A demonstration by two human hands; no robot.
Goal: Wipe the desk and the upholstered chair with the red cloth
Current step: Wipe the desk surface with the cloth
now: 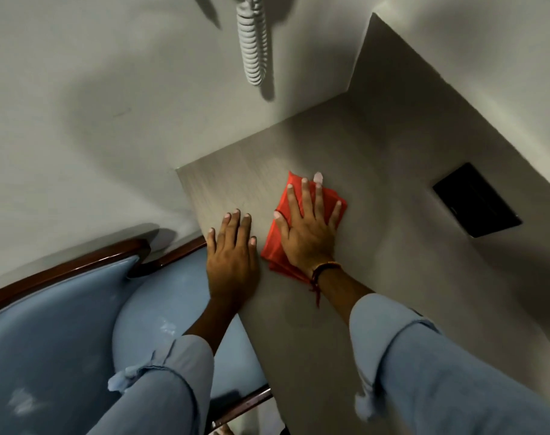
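The folded red cloth (273,243) lies flat on the pale grey desk (377,246). My right hand (308,227) presses down on the cloth with its fingers spread flat. My left hand (231,262) rests palm down on the desk's left edge, just left of the cloth, holding nothing. The upholstered chair (63,324), light blue with a dark wooden frame, stands to the left of and below the desk, its seat partly tucked under the desk edge. Both forearms wear rolled light blue sleeves.
A black rectangular panel (476,200) is set in the desk surface at the right. A coiled white cord (253,45) hangs on the wall above the desk. White walls close in the desk at the back and right.
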